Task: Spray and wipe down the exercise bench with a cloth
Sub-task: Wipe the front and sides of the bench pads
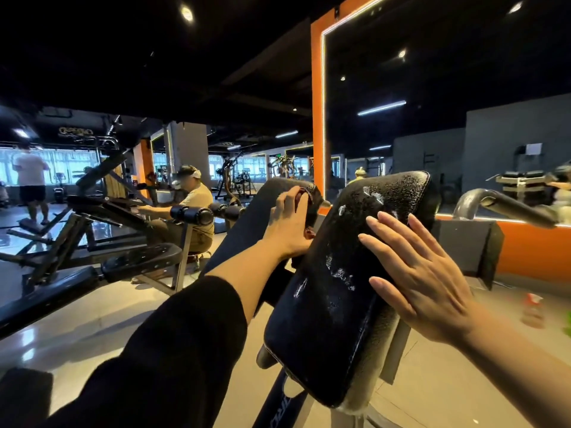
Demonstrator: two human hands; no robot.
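Presently, the left hand (289,222) is seen curled round a dark red cloth (304,196), which is gripped against the upper end of the bench's long pad (247,230). The right hand (420,273) is held flat, its fingers (384,242) straight and slightly spread, pressed against the right edge of a tilted black pad (336,304) and holding nothing. That pad is dotted with droplets and white patches of foam (341,274), most of them gathered near its middle and top. A black sleeve (173,344) covers the left forearm. Right of the pad, a curved metal handle (494,203) is visible, and a blurred spray bottle (533,308) stands on the pale tiled floor (92,329) well apart from the hands. An orange-framed mirror (432,103) fills the wall behind. To the left, a seated person (193,205) is seen at another machine, and a standing person (31,180) is seen near the windows.
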